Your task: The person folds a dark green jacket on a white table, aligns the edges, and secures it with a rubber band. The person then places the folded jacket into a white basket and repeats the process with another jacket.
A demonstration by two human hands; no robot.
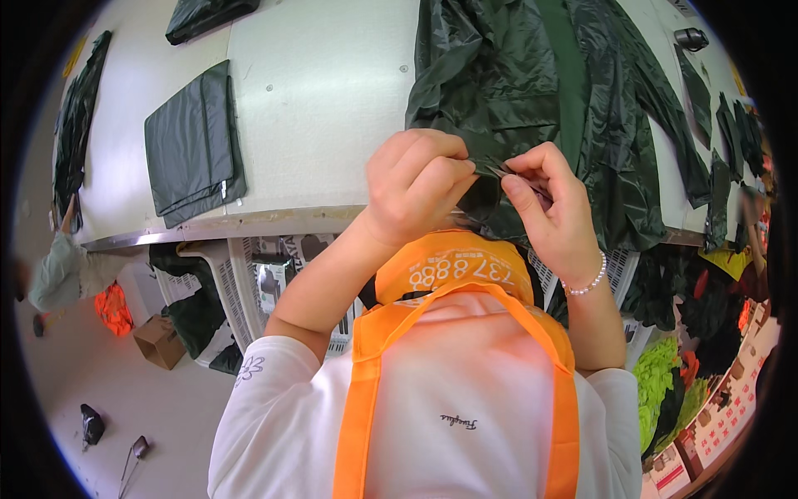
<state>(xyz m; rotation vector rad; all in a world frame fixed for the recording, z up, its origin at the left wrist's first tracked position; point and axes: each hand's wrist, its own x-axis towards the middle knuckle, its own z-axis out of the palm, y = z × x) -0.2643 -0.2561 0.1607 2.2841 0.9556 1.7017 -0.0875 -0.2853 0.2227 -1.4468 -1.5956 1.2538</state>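
well left of the hands, a folded dark green cloth (193, 141) is lying on the white table (324, 91). the left hand (413, 185) and right hand (555, 209) are pinching, close together, the edge of a dark green raincoat (549, 91) spreading beyond them.

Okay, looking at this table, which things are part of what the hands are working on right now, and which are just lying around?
In hand:
- dark green raincoat, its edge pinched by both hands
- left hand
- right hand

Lying about:
- folded dark green fabric on the white table
- cardboard box on the floor
- white plastic basket under the table
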